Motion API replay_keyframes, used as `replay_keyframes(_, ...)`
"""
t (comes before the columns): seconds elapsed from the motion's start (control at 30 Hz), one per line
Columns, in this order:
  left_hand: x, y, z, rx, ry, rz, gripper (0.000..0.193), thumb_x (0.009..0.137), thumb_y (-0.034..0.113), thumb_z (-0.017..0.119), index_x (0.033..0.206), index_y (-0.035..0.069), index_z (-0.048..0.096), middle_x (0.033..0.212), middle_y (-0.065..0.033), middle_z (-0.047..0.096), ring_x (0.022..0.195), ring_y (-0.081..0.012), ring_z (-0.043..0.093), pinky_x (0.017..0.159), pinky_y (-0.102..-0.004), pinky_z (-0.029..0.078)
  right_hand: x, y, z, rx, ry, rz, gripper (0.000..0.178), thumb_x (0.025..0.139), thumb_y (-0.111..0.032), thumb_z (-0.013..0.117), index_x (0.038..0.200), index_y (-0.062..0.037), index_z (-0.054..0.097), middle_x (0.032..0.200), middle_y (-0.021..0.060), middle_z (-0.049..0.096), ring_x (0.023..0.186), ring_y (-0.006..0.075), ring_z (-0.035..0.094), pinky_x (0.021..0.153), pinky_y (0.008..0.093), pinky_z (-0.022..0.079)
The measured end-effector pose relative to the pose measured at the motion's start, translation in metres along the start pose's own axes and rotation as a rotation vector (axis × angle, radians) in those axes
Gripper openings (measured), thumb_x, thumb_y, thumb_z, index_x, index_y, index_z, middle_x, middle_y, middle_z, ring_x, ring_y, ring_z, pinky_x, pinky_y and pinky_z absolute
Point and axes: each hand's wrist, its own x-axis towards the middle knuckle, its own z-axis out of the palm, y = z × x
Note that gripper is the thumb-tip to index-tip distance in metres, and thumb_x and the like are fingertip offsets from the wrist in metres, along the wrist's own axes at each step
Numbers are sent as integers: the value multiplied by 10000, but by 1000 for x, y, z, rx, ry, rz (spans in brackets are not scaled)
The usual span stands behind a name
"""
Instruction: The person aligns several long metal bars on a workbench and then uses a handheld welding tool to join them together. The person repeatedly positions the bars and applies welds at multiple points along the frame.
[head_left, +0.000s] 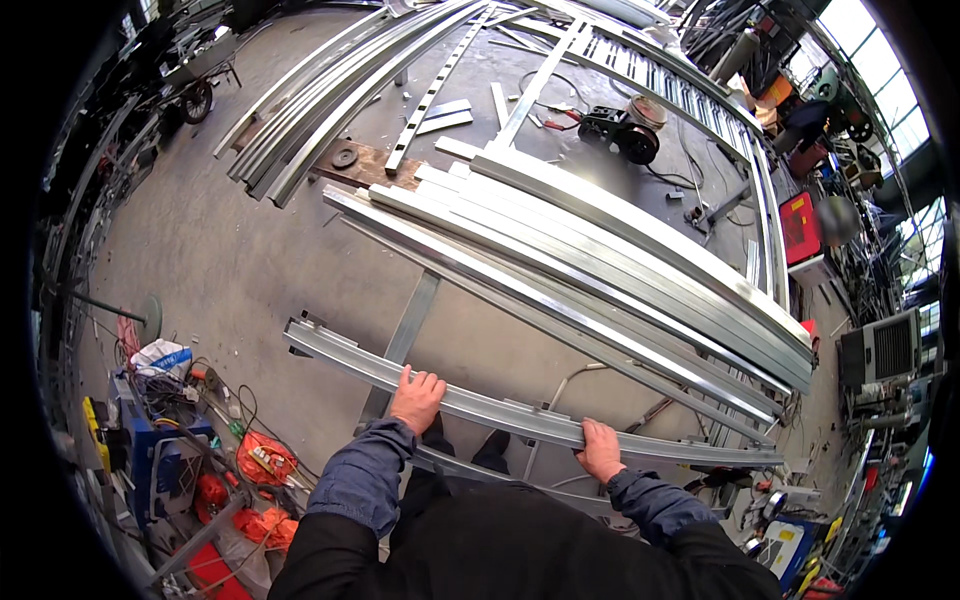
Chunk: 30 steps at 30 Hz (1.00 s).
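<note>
**Metal channel rail held in both hands above the workshop floor**

The metal channel rail (500, 410), long and galvanised, runs from the lower left to the lower right of the head view, lying across a flat steel crossbar (405, 335) that passes under it near its left end. The left hand (416, 398) rests flat on the rail's upper face, fingers spread over the far edge. The right hand (598, 447) is closed around the near edge of the same rail, further toward its right end. Both sleeves are blue denim.

Surroundings: Just beyond the rail, a stack of similar long profiles (620, 270) lies parallel to it, several deep, blocking the way across the concrete floor (230, 270). A second bundle of curved profiles (330, 95) lies well apart at the far left. A perforated strip (430, 95) rests between the two groups. A dark power tool (625, 130) with a trailing cable sits on the floor past the stack.

Containers: A red box (800, 228) stands at the far right edge of the floor; its contents cannot be made out. At the lower left, a blue crate-like unit (150, 440) stands amid loose cables and orange items (265, 460); what it holds is not discernible. A grey ventilated unit (885, 350) stands at the right margin.
</note>
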Motion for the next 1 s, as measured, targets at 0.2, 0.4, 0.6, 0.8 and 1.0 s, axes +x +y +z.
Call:
replay_keyframes(0.2,-10,0,1,1,-30,-3,547,704,250,936,1168,155,664,1183,-34,679,1236,-250,655,1201,-598,405,49,17,-68,378,-368,19,603,1045,-545,702,1407,-63,706,1336,204,740,1261,431,675,1104,496,535)
replay_keyframes(0.4,6,3,-10,10,-62,21,598,679,266,955,1191,160,665,1183,-24,680,1236,-241,656,1178,-578,419,134,121,-74,73,274,257,555,984,-375,774,1440,-79,664,1400,162,664,1322,395,598,1129,486,486)
replay_keyframes(0.6,7,5,-9,-2,-34,29,524,715,250,916,1165,154,665,1160,-31,678,1231,-250,658,1165,-586,425,172,137,-76,38,195,176,527,975,-367,780,1413,-90,688,1461,144,625,1378,380,554,1168,500,449)
replay_keyframes(0.8,13,9,-15,-3,-72,28,584,681,265,942,1184,151,668,1170,-30,677,1236,-241,656,1170,-572,410,222,154,-68,48,356,193,593,1030,-403,713,1536,-107,620,1635,174,513,1506,417,462,1253,535,375)
replay_keyframes(1.0,23,9,-18,-35,-101,22,635,625,247,962,1182,164,668,1223,-24,678,1259,-242,653,1166,-581,412,280,190,-61,-57,304,375,625,1122,-445,564,1662,-136,509,1765,189,393,1628,414,348,1318,532,304)
